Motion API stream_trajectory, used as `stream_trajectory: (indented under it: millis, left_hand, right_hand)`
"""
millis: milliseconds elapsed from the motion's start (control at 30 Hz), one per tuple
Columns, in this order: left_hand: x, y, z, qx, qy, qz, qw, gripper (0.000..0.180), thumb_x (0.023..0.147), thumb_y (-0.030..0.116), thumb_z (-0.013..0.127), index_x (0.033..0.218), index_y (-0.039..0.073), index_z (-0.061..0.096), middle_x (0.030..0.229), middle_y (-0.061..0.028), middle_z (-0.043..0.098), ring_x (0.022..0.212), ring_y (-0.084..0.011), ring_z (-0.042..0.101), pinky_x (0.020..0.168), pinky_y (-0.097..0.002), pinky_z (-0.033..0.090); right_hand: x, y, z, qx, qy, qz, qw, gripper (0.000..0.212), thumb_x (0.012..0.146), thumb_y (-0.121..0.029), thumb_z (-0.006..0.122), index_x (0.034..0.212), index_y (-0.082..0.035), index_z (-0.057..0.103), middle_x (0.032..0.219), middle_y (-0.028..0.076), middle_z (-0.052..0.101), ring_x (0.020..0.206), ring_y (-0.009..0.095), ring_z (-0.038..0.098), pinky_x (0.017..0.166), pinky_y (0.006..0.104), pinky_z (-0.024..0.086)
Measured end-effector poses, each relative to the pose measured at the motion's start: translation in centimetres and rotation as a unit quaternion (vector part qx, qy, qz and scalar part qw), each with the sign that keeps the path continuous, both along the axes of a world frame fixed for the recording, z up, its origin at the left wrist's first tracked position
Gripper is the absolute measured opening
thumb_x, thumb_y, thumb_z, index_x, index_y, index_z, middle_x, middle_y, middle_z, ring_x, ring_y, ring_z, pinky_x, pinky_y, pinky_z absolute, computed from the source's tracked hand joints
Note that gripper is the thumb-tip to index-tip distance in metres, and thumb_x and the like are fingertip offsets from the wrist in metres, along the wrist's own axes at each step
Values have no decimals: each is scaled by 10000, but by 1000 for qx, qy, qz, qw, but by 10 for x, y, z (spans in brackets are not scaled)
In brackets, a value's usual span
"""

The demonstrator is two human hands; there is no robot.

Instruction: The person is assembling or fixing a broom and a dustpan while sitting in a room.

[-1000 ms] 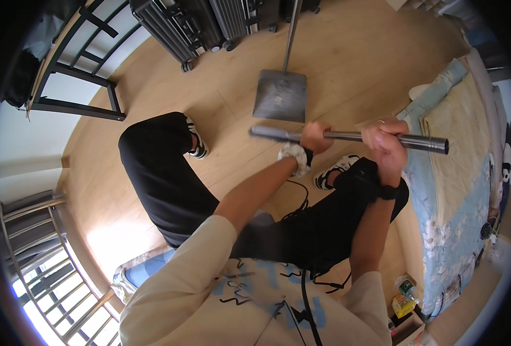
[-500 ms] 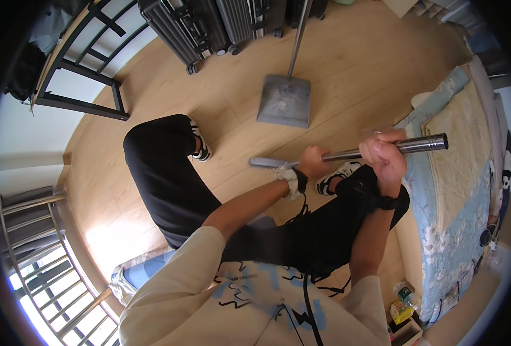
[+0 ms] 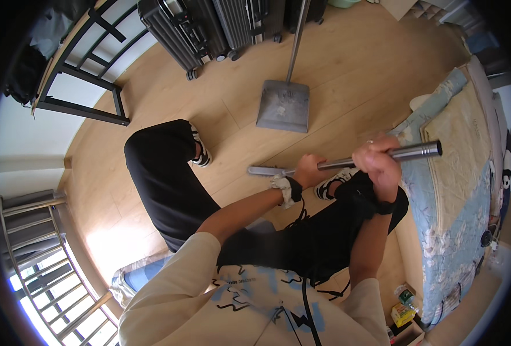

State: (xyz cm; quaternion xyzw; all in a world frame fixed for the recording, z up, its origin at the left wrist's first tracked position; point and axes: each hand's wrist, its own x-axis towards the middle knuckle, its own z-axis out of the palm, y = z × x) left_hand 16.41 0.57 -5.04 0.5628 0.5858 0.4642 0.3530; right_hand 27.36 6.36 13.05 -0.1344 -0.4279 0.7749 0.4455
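Note:
Both my hands are wrapped round the metal handle of a broom [image 3: 348, 164], which slants across my right leg. My left hand [image 3: 310, 170] grips it lower down, closer to the grey broom head. Higher up, my right hand [image 3: 378, 160] holds it near the handle's end, which sticks out to the right over the bed edge. The grey broom head [image 3: 265, 171] rests on the floor between my feet, partly hidden by my left hand. Beyond it a grey dustpan [image 3: 283, 107] lies on the floor, its long metal handle rising away from me.
Black suitcases [image 3: 189, 34] stand on wheels at the far side. A black metal frame [image 3: 82, 109] is at the far left, and a barred railing [image 3: 48, 254] at the near left. To the right is a bed [image 3: 440, 230] with blue floral bedding; a plastic bottle [image 3: 406, 297] stands beside it.
My hands and the broom handle have shifted slightly, the handle's end moving a little left and down. Both hands keep their grip. The dustpan appears slightly lower in view.

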Motion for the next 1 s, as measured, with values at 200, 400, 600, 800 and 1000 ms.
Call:
stream_trajectory:
  millis: [200, 400, 600, 800, 1000]
  left_hand:
    - [-6, 53, -4, 12, 31, 53, 998, 241, 723, 206, 587, 558, 32, 562, 567, -203, 513, 569, -397, 524, 533, -434, 438]
    - [3, 16, 19, -7, 35, 81, 996, 225, 724, 205, 595, 571, 40, 582, 551, -184, 514, 577, -381, 533, 538, -419, 449]
    - [9, 7, -6, -10, 22, 51, 998, 158, 689, 181, 610, 632, 34, 606, 593, -198, 527, 601, -392, 532, 543, -410, 448]
    - [-4, 43, 6, 5, 32, 63, 997, 212, 706, 209, 589, 583, 37, 589, 568, -189, 525, 574, -377, 538, 534, -418, 443]
    - [-4, 4, 17, -16, 26, 83, 996, 223, 717, 183, 598, 590, 7, 548, 568, -217, 492, 552, -410, 494, 477, -406, 400]
  right_hand:
    - [-7, 8, -9, 165, -6, -79, 983, 117, 689, 76, 522, 686, -1, 435, 474, 61, 386, 355, 129, 312, 383, 285, 266]
    - [3, 6, 25, 206, -17, 104, 973, 362, 684, 20, 550, 479, -33, 256, 410, 47, 255, 320, 179, 263, 359, 286, 219]
    - [11, 11, -8, 18, -6, 12, 1000, 110, 716, 65, 504, 783, -20, 487, 486, 20, 336, 404, 126, 310, 408, 301, 257]
    - [3, 14, 5, 190, -37, -6, 981, 262, 726, 6, 517, 526, 0, 347, 438, 40, 315, 366, 140, 297, 383, 284, 221]
    - [-2, 15, 20, 145, 38, 128, 980, 268, 706, 33, 526, 526, -11, 332, 411, 39, 287, 322, 146, 255, 352, 290, 197]
